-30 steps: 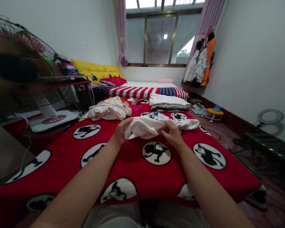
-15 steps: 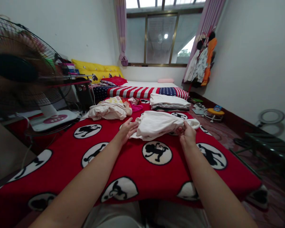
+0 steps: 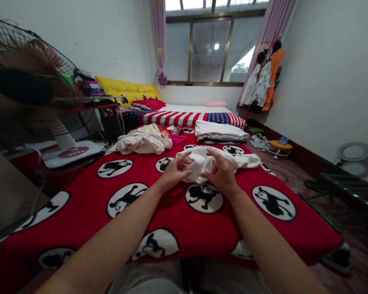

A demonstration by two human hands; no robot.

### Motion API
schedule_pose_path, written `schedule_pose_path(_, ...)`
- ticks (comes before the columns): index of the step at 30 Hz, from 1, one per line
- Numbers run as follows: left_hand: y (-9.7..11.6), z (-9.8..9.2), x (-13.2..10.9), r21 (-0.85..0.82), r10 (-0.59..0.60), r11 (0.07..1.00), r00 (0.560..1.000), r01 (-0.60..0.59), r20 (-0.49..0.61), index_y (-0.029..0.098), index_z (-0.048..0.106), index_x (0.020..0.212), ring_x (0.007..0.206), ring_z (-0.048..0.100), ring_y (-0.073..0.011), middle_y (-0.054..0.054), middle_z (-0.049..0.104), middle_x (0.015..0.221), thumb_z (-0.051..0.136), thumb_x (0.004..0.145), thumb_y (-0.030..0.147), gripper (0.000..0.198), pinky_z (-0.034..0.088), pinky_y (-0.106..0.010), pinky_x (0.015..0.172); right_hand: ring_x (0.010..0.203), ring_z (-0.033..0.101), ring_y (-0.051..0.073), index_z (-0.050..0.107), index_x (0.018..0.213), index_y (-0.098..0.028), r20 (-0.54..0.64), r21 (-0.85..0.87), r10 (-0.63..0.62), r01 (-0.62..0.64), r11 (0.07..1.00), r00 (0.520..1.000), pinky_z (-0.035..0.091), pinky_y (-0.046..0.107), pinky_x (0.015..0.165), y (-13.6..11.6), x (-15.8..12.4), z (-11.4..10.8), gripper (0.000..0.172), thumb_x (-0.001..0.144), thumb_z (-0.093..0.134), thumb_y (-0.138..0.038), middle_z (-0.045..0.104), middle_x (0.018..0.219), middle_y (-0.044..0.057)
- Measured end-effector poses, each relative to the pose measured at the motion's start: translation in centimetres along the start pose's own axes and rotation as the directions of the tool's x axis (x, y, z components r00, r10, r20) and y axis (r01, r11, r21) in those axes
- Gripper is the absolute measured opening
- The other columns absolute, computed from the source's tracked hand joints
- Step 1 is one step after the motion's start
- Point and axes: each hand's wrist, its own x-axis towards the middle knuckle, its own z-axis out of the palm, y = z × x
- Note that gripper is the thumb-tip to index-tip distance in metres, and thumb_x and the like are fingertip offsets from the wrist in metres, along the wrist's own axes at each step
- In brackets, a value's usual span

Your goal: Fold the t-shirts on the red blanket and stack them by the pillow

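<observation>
A crumpled white cloth garment (image 3: 202,164) lies bunched on the red monkey-print blanket (image 3: 79,216), with one end trailing right. My left hand (image 3: 175,172) grips its left side, fingers curled over the fabric. My right hand (image 3: 222,173) presses into its right side, and the two hands nearly meet across the bunched cloth. Behind them lie a loose cream pile of clothes (image 3: 144,141) and a folded stack of white clothes (image 3: 221,132). A pink garment (image 3: 178,139) shows beside the loose pile.
A standing fan (image 3: 27,87) with a white base (image 3: 72,153) stands at the left. Beyond the blanket lie a striped star-print cover (image 3: 190,119) and yellow pillows (image 3: 125,87). Hanging clothes (image 3: 263,77) and a yellow stool (image 3: 279,145) stand at the right.
My hands have moved toward each other. The garment, spread between them earlier, is now gathered into a smaller bunch, and my left hand has taken hold of it.
</observation>
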Motion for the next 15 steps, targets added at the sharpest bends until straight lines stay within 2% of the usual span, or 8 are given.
schedule_pose_path(1, 0.1, 0.2, -0.1, 0.006, 0.005, 1.0, 1.0, -0.005, 0.028, 0.017, 0.046, 0.139, 0.104, 0.063, -0.0207, -0.009, 0.067, 0.108, 0.076, 0.069, 0.023, 0.077, 0.048, -0.031, 0.092, 0.084, 0.063, 0.022, 0.051, 0.131, -0.026, 0.098, -0.073, -0.036, 0.043, 0.996, 0.995, 0.048, 0.032, 0.071, -0.3, 0.0, 0.5, 0.07, 0.065, 0.077, -0.032, 0.062, 0.123, 0.008)
schedule_pose_path(3, 0.2, 0.4, -0.3, 0.039, 0.002, 0.999, 0.997, -0.005, 0.079, 0.018, 0.045, 0.14, 0.104, 0.063, -0.0219, -0.009, 0.068, 0.107, 0.074, 0.07, 0.022, 0.076, 0.049, -0.032, 0.09, 0.089, 0.063, 0.024, 0.061, 0.117, -0.023, 0.23, -0.194, -0.024, 0.07, 0.979, 0.973, 0.046, 0.031, 0.07, -0.6, 0.0, 1.3, 0.047, 0.071, 0.071, -0.028, 0.065, 0.117, 0.009)
schedule_pose_path(5, 0.2, 0.6, -0.4, 0.13, 0.022, 0.991, 0.995, -0.034, 0.093, 0.019, 0.045, 0.139, 0.102, 0.064, -0.0226, -0.008, 0.068, 0.108, 0.074, 0.071, 0.023, 0.074, 0.05, -0.034, 0.09, 0.083, 0.063, 0.023, 0.066, 0.089, -0.019, 0.215, -0.255, 0.039, 0.017, 0.967, 0.976, 0.045, 0.031, 0.068, -0.6, 0.1, 1.4, 0.012, 0.079, 0.06, -0.023, 0.069, 0.095, 0.009)
schedule_pose_path(6, 0.1, 0.6, -0.4, 0.2, 0.048, 0.978, 0.996, -0.062, 0.072, 0.02, 0.047, 0.138, 0.103, 0.064, -0.023, -0.009, 0.068, 0.111, 0.074, 0.071, 0.024, 0.073, 0.049, -0.035, 0.091, 0.078, 0.063, 0.022, 0.064, 0.078, -0.019, 0.154, -0.249, 0.072, -0.031, 0.968, 0.985, 0.044, 0.031, 0.068, -0.4, 0.2, 1.3, 0.009, 0.081, 0.056, -0.022, 0.068, 0.083, 0.008)
schedule_pose_path(8, -0.2, 0.5, -0.1, 0.376, 0.121, 0.921, 0.992, -0.105, -0.019, 0.02, 0.052, 0.133, 0.109, 0.06, -0.0248, -0.01, 0.064, 0.119, 0.077, 0.068, 0.026, 0.07, 0.046, -0.038, 0.097, 0.067, 0.061, 0.019, 0.059, 0.068, -0.019, -0.018, -0.117, 0.151, -0.152, 0.982, 0.988, 0.045, 0.03, 0.064, 0.0, 0.4, 0.8, 0.018, 0.084, 0.052, -0.024, 0.064, 0.068, 0.005)
schedule_pose_path(10, -0.7, 0.1, 0.2, 0.535, 0.157, 0.842, 0.979, -0.064, -0.13, 0.018, 0.056, 0.128, 0.111, 0.058, -0.0268, -0.012, 0.062, 0.122, 0.079, 0.065, 0.028, 0.067, 0.045, -0.04, 0.097, 0.057, 0.059, 0.018, 0.059, 0.073, -0.02, -0.128, 0.165, 0.279, -0.257, 0.952, 0.952, 0.047, 0.03, 0.057, 0.5, 0.5, 0.1, 0.019, 0.085, 0.053, -0.033, 0.062, 0.06, 0.002)
schedule_pose_path(13, -1.5, -0.7, 0.7, 0.621, 0.108, 0.778, 0.953, 0.095, -0.282, 0.016, 0.061, 0.118, 0.097, 0.062, -0.0245, -0.013, 0.065, 0.11, 0.078, 0.065, 0.032, 0.059, 0.049, -0.036, 0.084, 0.047, 0.058, 0.017, 0.061, 0.086, -0.02, -0.125, 0.528, 0.427, -0.304, 0.793, 0.896, 0.048, 0.03, 0.047, 0.9, 0.5, -0.4, 0.024, 0.082, 0.058, -0.043, 0.061, 0.055, -0.002)
schedule_pose_path(15, -1.5, -1.1, 0.7, 0.614, 0.091, 0.771, 0.924, 0.171, -0.371, 0.015, 0.065, 0.104, 0.078, 0.062, -0.019, -0.008, 0.067, 0.091, 0.076, 0.066, 0.034, 0.044, 0.049, -0.029, 0.07, 0.047, 0.059, 0.018, 0.062, 0.089, -0.019, -0.123, 0.608, 0.44, -0.282, 0.742, 0.89, 0.05, 0.03, 0.046, 0.9, 0.6, -0.3, 0.026, 0.08, 0.062, -0.044, 0.062, 0.056, -0.002)
